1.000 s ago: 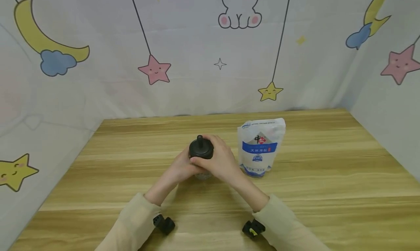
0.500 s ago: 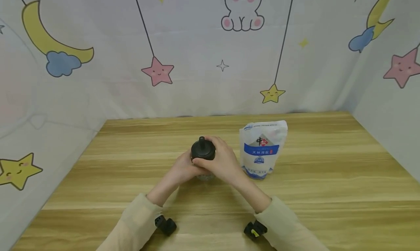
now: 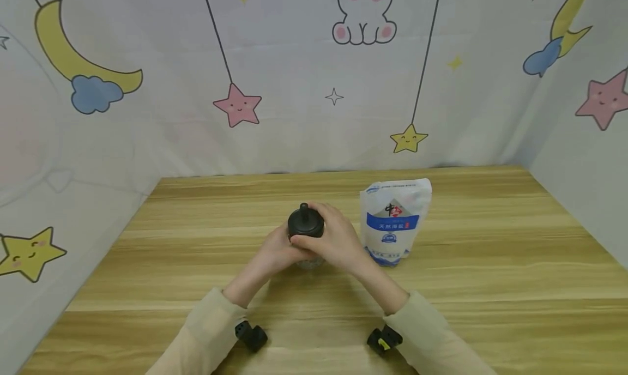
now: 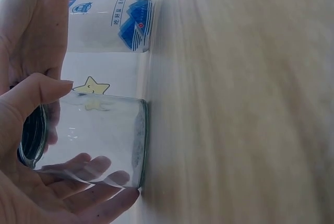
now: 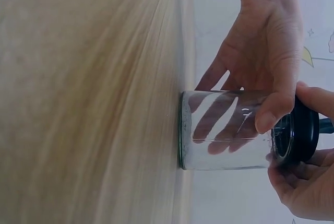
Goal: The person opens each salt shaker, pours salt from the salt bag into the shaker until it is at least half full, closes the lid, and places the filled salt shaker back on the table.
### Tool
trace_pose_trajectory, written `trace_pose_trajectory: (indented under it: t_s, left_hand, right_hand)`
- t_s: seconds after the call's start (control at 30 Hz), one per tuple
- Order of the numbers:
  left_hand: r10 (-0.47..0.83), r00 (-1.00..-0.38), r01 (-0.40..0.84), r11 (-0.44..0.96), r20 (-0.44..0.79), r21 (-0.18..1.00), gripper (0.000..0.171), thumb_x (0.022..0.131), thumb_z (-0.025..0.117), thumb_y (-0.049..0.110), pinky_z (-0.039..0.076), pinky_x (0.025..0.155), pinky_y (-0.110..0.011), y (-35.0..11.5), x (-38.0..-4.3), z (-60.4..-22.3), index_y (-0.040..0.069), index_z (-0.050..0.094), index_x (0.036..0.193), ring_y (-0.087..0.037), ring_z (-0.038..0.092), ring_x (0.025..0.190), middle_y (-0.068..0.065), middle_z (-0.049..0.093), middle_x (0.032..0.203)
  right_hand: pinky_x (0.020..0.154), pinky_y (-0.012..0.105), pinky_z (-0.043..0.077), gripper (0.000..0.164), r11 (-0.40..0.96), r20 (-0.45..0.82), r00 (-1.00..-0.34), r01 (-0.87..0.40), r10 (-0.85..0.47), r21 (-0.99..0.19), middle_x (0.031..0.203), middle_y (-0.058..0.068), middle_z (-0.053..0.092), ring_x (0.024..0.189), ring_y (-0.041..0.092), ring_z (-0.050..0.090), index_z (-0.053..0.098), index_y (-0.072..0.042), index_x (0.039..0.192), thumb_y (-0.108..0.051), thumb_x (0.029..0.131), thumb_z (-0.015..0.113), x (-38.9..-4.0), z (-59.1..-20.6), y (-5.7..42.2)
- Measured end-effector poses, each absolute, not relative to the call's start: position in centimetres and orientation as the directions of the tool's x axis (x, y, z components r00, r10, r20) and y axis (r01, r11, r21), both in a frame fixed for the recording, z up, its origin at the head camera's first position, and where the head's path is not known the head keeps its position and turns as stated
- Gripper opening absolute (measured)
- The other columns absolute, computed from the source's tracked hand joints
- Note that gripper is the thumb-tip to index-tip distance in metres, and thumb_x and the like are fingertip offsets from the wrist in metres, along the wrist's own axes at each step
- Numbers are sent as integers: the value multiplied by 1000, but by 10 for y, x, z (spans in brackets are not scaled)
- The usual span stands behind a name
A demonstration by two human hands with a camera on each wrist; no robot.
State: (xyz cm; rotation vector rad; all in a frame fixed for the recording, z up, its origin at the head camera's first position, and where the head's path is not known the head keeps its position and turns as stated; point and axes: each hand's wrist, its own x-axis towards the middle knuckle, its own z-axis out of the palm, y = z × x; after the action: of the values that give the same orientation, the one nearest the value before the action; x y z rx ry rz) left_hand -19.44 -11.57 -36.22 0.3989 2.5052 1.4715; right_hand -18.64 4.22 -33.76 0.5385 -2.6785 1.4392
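Observation:
A clear glass jar stands upright on the table, and its inside looks empty in both wrist views. On its mouth sits a round black lid with a short knob or spout rising from the middle. My left hand holds the glass body from the left, thumb on one side and fingers spread along the other. From the right, my right hand grips the lid, with the thumb at its near edge and the fingers round its far side. In the head view the hands hide most of the glass.
A white and blue stand-up pouch with Chinese lettering stands just right of the jar. The wood-grain table ends at a patterned cloth backdrop behind and at both sides. Black wrist cameras sit at both cuffs.
The head view has shifted a little, so everything appears slightly farther right. Both hands keep their hold on the jar and lid, with no clear movement between them.

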Motion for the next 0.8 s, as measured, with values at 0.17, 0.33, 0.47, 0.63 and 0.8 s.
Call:
trace_pose_trajectory:
  t_s: [0.17, 0.33, 0.47, 0.63, 0.8]
  left_hand:
    - [319, -946, 106, 465, -55, 879, 81, 78, 79, 19, 45, 103, -49, -116, -194, -361, 14, 37, 147, -30, 53, 124, -13, 56, 137]
    - [350, -936, 126, 457, -48, 881, 79, 78, 77, 18, 47, 99, -45, -118, -193, -362, 11, 38, 146, -28, 56, 118, -14, 59, 132]
    - [416, -909, 162, 419, -31, 893, 76, 79, 76, 15, 48, 96, -42, -121, -195, -364, 9, 38, 144, -25, 57, 110, -13, 62, 124]
    - [430, -902, 151, 406, -42, 901, 77, 79, 76, 15, 46, 96, -42, -122, -195, -365, 12, 37, 145, -24, 56, 111, -12, 61, 125]
    - [420, -906, 150, 426, -48, 892, 78, 78, 76, 14, 45, 99, -46, -121, -194, -363, 13, 37, 146, -27, 54, 116, -12, 58, 131]
  right_hand:
    - [105, 49, 45, 72, 512, 215, -934, -337, -284, -790, 138, 9, 55, 128, 29, 51, 48, -9, 140, -34, 80, 78, -187, -337, 43]
    - [108, 49, 42, 72, 500, 194, -935, -326, -298, -802, 141, 9, 53, 131, 29, 49, 48, -10, 140, -33, 79, 79, -188, -337, 45]
    - [111, 51, 39, 74, 490, 175, -934, -316, -312, -812, 143, 10, 51, 134, 30, 47, 48, -9, 140, -30, 77, 80, -189, -337, 46]
    - [111, 51, 39, 74, 490, 163, -933, -310, -320, -815, 144, 10, 50, 134, 31, 47, 48, -10, 140, -30, 77, 81, -191, -338, 48]
    - [107, 51, 42, 74, 468, 170, -928, -318, -333, -825, 143, 11, 51, 131, 31, 49, 47, -10, 140, -28, 77, 81, -191, -338, 49]
